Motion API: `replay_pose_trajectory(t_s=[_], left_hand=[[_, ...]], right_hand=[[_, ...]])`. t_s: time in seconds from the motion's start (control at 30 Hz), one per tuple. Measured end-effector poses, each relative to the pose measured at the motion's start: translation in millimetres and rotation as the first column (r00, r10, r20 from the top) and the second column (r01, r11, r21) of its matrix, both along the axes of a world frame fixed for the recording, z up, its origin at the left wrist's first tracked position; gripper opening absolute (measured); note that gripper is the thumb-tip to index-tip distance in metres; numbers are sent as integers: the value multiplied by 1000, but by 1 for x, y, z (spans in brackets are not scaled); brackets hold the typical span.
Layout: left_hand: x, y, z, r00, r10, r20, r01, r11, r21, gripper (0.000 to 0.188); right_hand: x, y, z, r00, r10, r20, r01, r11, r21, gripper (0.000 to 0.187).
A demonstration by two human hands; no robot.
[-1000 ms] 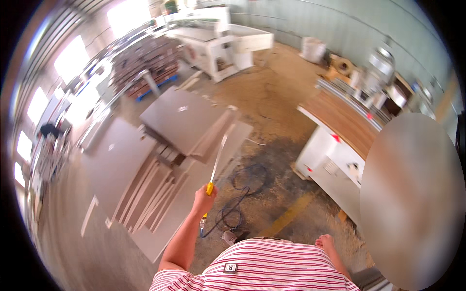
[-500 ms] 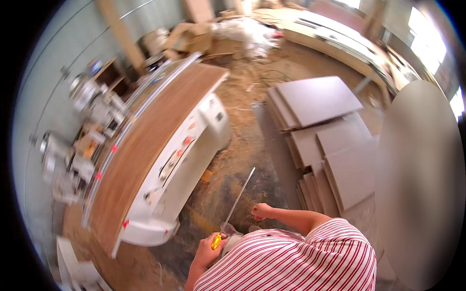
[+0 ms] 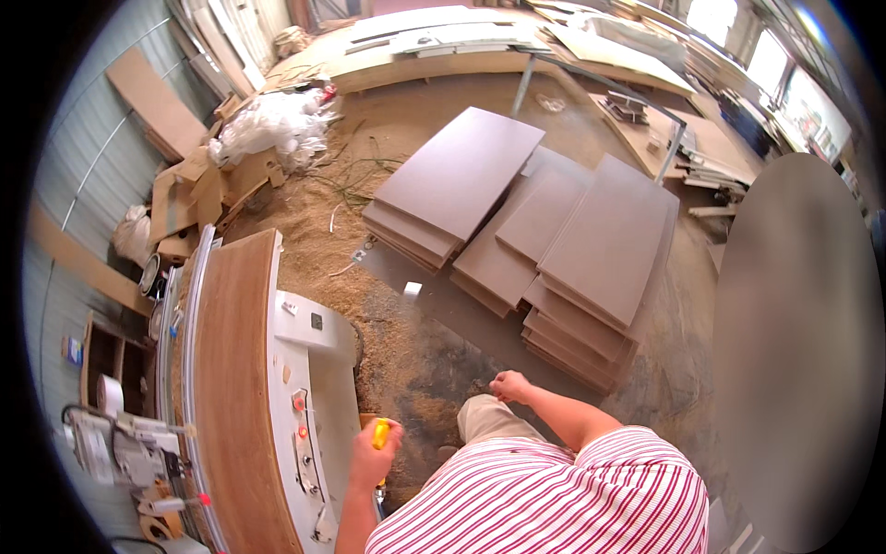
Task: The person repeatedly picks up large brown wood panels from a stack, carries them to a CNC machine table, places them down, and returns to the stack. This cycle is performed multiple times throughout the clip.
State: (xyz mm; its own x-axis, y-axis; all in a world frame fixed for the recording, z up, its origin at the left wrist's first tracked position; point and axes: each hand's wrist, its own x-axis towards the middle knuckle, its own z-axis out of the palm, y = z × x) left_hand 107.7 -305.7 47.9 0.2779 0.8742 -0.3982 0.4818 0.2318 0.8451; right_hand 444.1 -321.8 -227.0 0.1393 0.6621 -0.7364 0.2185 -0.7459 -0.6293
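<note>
My left hand (image 3: 377,448) is closed around the yellow handle (image 3: 380,432) of a tool, beside the long white machine (image 3: 318,342) with a brown wooden top (image 3: 231,369). A bit of yellow and silver shows below that hand; the tool's long thin shaft is not clearly visible now. My right hand (image 3: 509,386) hangs in front of my body above my trouser leg, fingers curled in, with nothing seen in them. Just beyond it lie stacks of brown flat panels (image 3: 591,245).
Wood shavings (image 3: 305,208) and a white scrap (image 3: 412,289) lie on the floor. Cardboard (image 3: 185,198) and white plastic wrap (image 3: 272,129) are heaped at the far left. Behind the panels stand a metal frame (image 3: 672,152) and a long bench (image 3: 434,66). Motor units (image 3: 111,448) line the machine's left side.
My view has swung right, so the panel stacks sit more central and the machine further left. The left hand has risen with the tool, whose long shaft no longer points forward.
</note>
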Motion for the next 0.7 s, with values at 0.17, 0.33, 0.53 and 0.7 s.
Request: replay_pose_trajectory(t_s=[0.17, 0.33, 0.53, 0.7], left_hand=[[15, 71, -27, 998, -62, -6, 62, 998, -8, 13], [20, 143, -62, 988, 21, 152, 15, 973, -229, 14], [73, 209, -53, 992, 84, -95, -113, 925, -364, 16], [80, 248, -75, 965, 71, -252, -155, 930, -333, 18]], right_hand=[[35, 60, -7, 973, -214, -90, 210, 976, -49, 27], [81, 198, -47, 834, -474, -282, 502, 864, 34, 27], [136, 399, -88, 846, -532, -22, 521, 818, 244, 30], [157, 493, -100, 771, -624, 128, 607, 781, 146, 36]])
